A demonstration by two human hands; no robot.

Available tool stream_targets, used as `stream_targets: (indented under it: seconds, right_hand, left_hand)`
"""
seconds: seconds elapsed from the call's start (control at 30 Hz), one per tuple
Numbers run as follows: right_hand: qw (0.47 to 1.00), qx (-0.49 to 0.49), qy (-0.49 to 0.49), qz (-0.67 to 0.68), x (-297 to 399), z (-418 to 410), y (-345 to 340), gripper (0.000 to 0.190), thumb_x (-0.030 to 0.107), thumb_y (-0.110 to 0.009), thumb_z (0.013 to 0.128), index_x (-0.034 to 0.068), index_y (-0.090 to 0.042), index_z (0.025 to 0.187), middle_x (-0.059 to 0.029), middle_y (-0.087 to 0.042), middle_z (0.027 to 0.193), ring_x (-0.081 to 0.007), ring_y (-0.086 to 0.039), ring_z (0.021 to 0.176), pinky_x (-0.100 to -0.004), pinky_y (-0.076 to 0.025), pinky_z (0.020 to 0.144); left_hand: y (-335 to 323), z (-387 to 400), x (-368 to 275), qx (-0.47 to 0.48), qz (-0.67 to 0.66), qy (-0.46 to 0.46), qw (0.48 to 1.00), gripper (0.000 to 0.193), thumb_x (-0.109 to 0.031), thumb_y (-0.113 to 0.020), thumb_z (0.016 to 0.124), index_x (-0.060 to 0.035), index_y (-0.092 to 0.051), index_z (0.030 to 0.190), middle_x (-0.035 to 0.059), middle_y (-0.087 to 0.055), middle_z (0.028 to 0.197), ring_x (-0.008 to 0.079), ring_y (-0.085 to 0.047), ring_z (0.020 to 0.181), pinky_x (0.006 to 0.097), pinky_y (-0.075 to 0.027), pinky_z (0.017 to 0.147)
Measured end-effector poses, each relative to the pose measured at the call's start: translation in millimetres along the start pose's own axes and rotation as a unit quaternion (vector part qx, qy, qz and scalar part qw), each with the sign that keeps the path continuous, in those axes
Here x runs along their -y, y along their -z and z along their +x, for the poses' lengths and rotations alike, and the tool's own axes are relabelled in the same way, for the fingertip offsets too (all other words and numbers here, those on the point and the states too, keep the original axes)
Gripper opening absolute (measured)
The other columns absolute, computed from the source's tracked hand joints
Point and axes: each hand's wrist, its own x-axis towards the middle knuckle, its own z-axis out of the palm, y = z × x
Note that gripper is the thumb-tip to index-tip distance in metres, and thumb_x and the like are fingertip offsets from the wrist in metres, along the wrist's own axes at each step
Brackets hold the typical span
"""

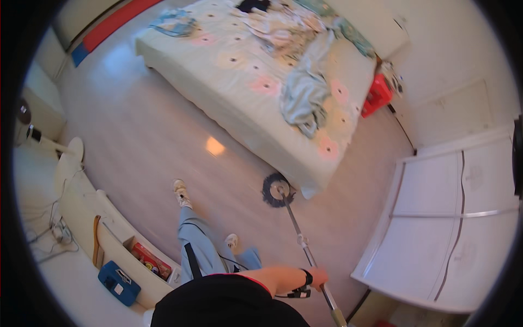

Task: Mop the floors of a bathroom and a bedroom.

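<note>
My left hand (318, 278) reaches across to the right and grips the metal pole (309, 255) of a round spin mop. A dark band and a small black device are at that wrist. The mop's head (279, 190), a pale disc ringed with dark grey strands, rests on the floor (155, 139) against the near lower edge of the bed (229, 106). A collar joins the pole partway up, and its upper end runs out of the bottom of the view. My right hand is out of view.
Crumpled bedding (306, 90) lies on the bed, with a red plastic stool (376, 96) beyond. White cabinets (425, 196) stand right. On the left are a desk (86, 204) with cables, a blue case (118, 283), an open drawer (130, 244) and a pedestal fan's base (76, 150).
</note>
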Motion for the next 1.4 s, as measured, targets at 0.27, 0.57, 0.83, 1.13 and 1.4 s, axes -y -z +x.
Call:
stream_targets:
  seconds: [0.27, 0.57, 0.83, 1.13, 1.4]
  right_hand:
    - [0.953, 0.145, 0.267, -0.024, 16, 106, -117, 0.038, 0.019, -0.059, 0.074, -0.001, -0.055, 0.106, -0.021, -0.056, 0.101, -0.0344, -0.052, 0.092, -0.041, -0.042, 0.082]
    - [0.699, 0.688, -0.127, 0.145, 349, -149, -450, 0.046, 0.006, -0.054, 0.079, 0.0, -0.036, 0.122, -0.0045, -0.051, 0.082, -0.0146, -0.053, 0.07, -0.0277, -0.045, 0.058]
    - [0.463, 0.88, -0.026, 0.104, 535, -401, -592, 0.024, -0.009, -0.053, 0.066, 0.003, -0.048, 0.086, -0.0005, -0.044, 0.062, -0.0103, -0.046, 0.046, -0.0205, -0.04, 0.041]
    - [0.472, 0.88, -0.044, 0.039, 452, -300, -586, 0.033, -0.01, -0.054, 0.065, 0.001, -0.05, 0.096, -0.003, -0.046, 0.066, -0.0137, -0.049, 0.054, -0.0231, -0.04, 0.047]
    - [0.663, 0.747, -0.053, -0.009, 256, -12, -408, 0.047, -0.001, -0.06, 0.065, 0.001, -0.047, 0.11, -0.0018, -0.048, 0.065, -0.0103, -0.046, 0.048, -0.021, -0.038, 0.043]
  left_hand:
    - [98, -97, 73, -0.182, -0.044, 0.061, 0.981, 0.017, -0.02, -0.065, 0.061, -0.008, -0.058, 0.071, 0.0111, -0.059, 0.073, 0.0293, -0.058, 0.075, 0.0407, -0.048, 0.063]
    - [313, -420, 263, -0.381, 0.153, 0.502, 0.761, 0.018, -0.015, -0.059, 0.071, -0.0127, -0.058, 0.089, 0.0089, -0.054, 0.094, 0.0251, -0.051, 0.095, 0.0403, -0.045, 0.071]
    - [433, -687, 315, -0.471, 0.209, 0.627, 0.584, 0.023, -0.008, -0.059, 0.07, -0.014, -0.055, 0.092, 0.0014, -0.05, 0.099, 0.0226, -0.047, 0.101, 0.0441, -0.041, 0.079]
    - [352, -625, 299, -0.37, 0.204, 0.656, 0.625, 0.025, -0.019, -0.051, 0.079, -0.0168, -0.054, 0.103, 0.0003, -0.049, 0.112, 0.0226, -0.035, 0.118, 0.0583, -0.032, 0.085]
    - [199, -350, 210, -0.302, 0.051, 0.334, 0.891, 0.036, -0.035, -0.058, 0.07, -0.008, -0.052, 0.093, 0.0145, -0.05, 0.096, 0.0317, -0.046, 0.097, 0.0542, -0.039, 0.073]
